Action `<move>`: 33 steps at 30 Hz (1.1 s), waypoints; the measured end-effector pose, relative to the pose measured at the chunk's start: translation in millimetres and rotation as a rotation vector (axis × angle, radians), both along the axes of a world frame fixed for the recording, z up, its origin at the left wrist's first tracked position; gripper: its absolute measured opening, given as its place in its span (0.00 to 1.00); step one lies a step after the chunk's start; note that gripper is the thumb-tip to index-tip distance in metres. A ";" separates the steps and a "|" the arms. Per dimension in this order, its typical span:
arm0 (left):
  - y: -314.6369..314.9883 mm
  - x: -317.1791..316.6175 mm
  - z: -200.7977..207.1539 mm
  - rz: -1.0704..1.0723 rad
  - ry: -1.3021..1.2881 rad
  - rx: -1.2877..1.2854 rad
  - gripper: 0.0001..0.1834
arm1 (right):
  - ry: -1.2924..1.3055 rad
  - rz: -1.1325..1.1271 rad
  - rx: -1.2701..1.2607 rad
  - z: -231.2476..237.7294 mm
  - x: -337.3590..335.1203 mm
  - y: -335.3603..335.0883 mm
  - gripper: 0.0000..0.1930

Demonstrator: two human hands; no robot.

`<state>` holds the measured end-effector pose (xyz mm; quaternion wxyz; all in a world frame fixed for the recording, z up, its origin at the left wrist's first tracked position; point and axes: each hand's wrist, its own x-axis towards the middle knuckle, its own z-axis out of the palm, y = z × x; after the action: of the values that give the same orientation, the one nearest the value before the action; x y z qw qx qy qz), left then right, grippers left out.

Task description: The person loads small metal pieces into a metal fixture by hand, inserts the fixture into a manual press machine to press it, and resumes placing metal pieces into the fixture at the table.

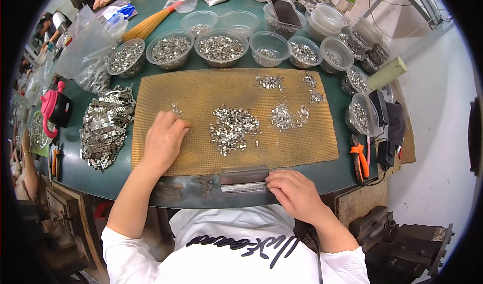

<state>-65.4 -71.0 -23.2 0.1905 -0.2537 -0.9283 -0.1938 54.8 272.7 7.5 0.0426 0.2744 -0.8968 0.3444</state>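
Note:
My left hand rests on the left part of a yellow-brown textured mat, its fingers curled together. Whatever is between the fingertips is hidden. Just beyond it lies a tiny group of silvery metal pieces. At the table's near edge, my right hand has its fingers closed over the right end of a narrow grooved metal bar. A dark block lies along the bar's far side. Mid-mat is a large pile of small metal links, with a pile of thinner pieces to its right.
Plastic bowls of metal parts line the mat's far side. A heap of linked metal bands and a pink-lidded black pot stand left. Orange-handled pliers lie right. Other people sit at far left.

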 end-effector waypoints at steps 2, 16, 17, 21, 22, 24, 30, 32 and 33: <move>0.4 1.3 2.3 -0.007 0.000 0.016 0.07 | -0.005 -0.028 0.028 -3.3 2.2 -1.3 0.07; -1.2 38.5 12.1 0.015 -0.169 0.300 0.06 | 0.138 -0.031 0.086 -4.8 2.2 -6.6 0.10; -0.3 41.5 12.0 0.012 -0.169 0.307 0.06 | 0.159 -0.028 0.110 -4.5 2.5 -7.4 0.10; 0.8 54.9 7.7 0.019 -0.219 0.357 0.05 | 0.221 -0.023 0.177 -4.7 5.9 -8.0 0.11; 0.5 57.7 6.1 0.036 -0.246 0.372 0.04 | 0.219 -0.020 0.208 -5.3 6.7 -7.6 0.11; 0.5 60.4 3.4 0.024 -0.231 0.380 0.05 | 0.283 -0.019 0.205 -7.4 9.7 -8.4 0.12; 1.8 61.2 4.4 0.067 -0.299 0.384 0.08 | 0.355 0.012 0.137 -14.1 10.5 -1.3 0.13; 4.2 61.4 6.0 0.035 -0.292 0.401 0.08 | 0.367 0.024 0.092 -15.4 7.8 1.2 0.12; 5.4 61.6 6.9 0.017 -0.286 0.406 0.08 | 0.324 0.038 0.074 -15.0 5.2 3.8 0.11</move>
<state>-3.8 -65.5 -16.3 0.1057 -0.1725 -0.8900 -0.4087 59.9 276.5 -7.4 0.1700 0.3449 -0.8848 0.2633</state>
